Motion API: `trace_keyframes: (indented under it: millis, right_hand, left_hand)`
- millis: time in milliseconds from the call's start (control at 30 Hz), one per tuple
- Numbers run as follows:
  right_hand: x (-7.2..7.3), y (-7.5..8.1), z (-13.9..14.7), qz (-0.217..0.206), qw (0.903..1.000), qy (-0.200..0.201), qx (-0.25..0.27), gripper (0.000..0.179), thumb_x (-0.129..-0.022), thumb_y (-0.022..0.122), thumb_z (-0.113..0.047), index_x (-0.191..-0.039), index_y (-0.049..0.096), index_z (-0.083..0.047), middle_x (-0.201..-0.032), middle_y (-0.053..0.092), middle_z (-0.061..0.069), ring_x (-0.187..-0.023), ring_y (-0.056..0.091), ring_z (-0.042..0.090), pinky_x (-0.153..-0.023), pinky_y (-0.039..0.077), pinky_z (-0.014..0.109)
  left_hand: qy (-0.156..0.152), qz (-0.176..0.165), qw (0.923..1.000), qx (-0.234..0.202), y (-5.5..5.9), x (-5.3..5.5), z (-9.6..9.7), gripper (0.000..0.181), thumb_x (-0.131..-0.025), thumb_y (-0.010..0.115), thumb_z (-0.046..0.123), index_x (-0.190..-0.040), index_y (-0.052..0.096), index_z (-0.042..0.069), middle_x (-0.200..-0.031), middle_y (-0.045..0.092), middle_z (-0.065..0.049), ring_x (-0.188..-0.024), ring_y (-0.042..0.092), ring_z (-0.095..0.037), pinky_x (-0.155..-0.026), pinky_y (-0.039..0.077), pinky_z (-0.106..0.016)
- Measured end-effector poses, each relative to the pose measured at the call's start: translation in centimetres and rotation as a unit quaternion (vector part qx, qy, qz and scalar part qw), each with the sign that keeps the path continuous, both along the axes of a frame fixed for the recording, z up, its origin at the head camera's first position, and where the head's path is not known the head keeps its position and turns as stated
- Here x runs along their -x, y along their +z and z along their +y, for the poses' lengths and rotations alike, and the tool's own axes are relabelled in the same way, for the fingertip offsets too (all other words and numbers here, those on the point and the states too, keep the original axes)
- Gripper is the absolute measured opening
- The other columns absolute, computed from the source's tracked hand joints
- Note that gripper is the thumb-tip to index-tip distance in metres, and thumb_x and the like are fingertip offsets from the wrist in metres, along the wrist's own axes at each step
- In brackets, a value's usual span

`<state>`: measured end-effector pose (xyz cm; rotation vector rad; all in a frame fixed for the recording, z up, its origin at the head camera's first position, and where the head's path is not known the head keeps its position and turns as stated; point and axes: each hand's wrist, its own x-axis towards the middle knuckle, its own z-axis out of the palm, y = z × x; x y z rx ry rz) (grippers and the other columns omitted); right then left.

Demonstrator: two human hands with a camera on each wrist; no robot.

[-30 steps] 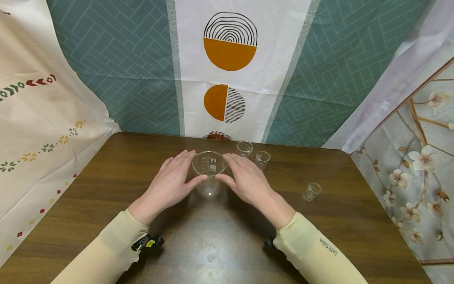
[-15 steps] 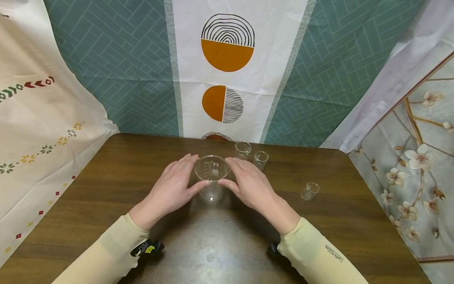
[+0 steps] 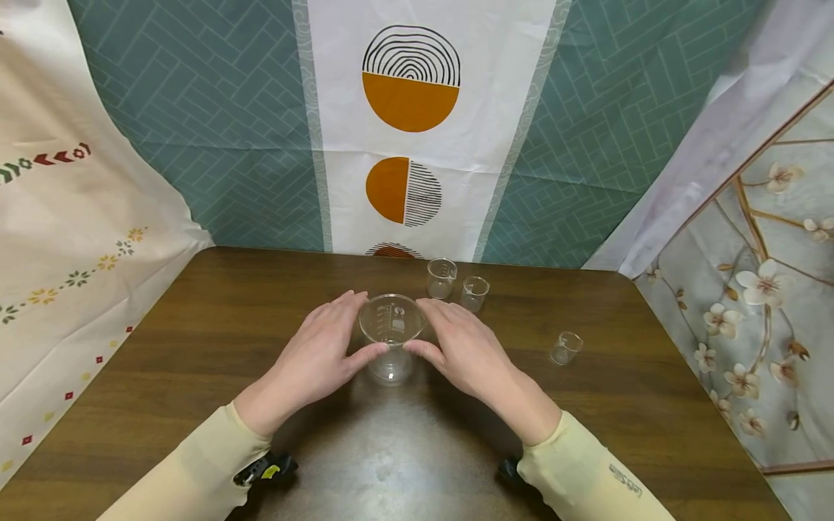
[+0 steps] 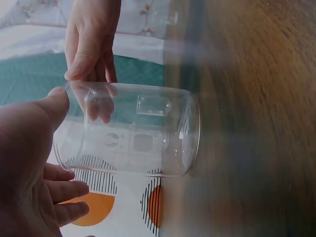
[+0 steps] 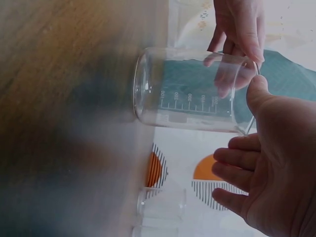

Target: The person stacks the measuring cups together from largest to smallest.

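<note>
A large clear glass beaker (image 3: 392, 325) with white graduation marks stands upright in front of me, its base at the tabletop. My left hand (image 3: 319, 351) grips its rim from the left, thumb on the near side and fingers around the far side. From the right, my right hand (image 3: 464, 349) grips the same rim in mirrored fashion. In the left wrist view the left thumb (image 4: 57, 101) presses the rim of the beaker (image 4: 133, 131). The right wrist view shows the right thumb (image 5: 257, 94) at the rim, with the other fingers (image 5: 234, 158) spread beyond it.
Two smaller glass beakers (image 3: 441, 278) (image 3: 475, 293) stand behind my right hand near the table's back edge. A third small beaker (image 3: 566, 348) stands farther right. The brown wooden table (image 3: 215, 333) ends at patterned cloth hangings (image 3: 417, 195) at the back and sides.
The large beaker has moved toward me with both hands keeping their grip on its rim. The small beakers keep their places; the head view has shifted slightly.
</note>
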<state>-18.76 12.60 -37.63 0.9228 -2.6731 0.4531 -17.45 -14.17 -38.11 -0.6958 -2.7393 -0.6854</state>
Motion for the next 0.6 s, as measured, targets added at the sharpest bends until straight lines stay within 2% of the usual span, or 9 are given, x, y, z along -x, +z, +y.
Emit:
trace_keyframes:
  millis: [367,600]
  right_hand:
    - [-1.1,0.0,0.8,-0.002,1.0,0.008,0.005,0.071,-0.104,0.074,-0.049,-0.155,0.057,-0.003,-0.153,0.063,0.014,-0.141,0.061,0.034,-0.122,0.044,0.048]
    - [-1.4,0.1,1.2,-0.01,0.9997,0.018,0.013,0.068,-0.103,0.077,-0.049,-0.154,0.058,-0.007,-0.152,0.065,0.01,-0.14,0.061,0.03,-0.121,0.045,0.047]
  left_hand:
    - [-0.014,-0.008,0.9998,-0.007,0.0,-0.6,0.4,0.09,-0.099,0.083,0.05,-0.161,0.046,-0.004,-0.164,0.052,-0.021,-0.158,0.04,-0.041,-0.126,0.033,-0.065]
    - [-0.03,-0.028,0.9991,-0.013,0.0,-0.6,0.5,0.093,-0.098,0.085,0.05,-0.164,0.044,-0.001,-0.166,0.049,-0.018,-0.16,0.038,-0.039,-0.127,0.031,-0.063]
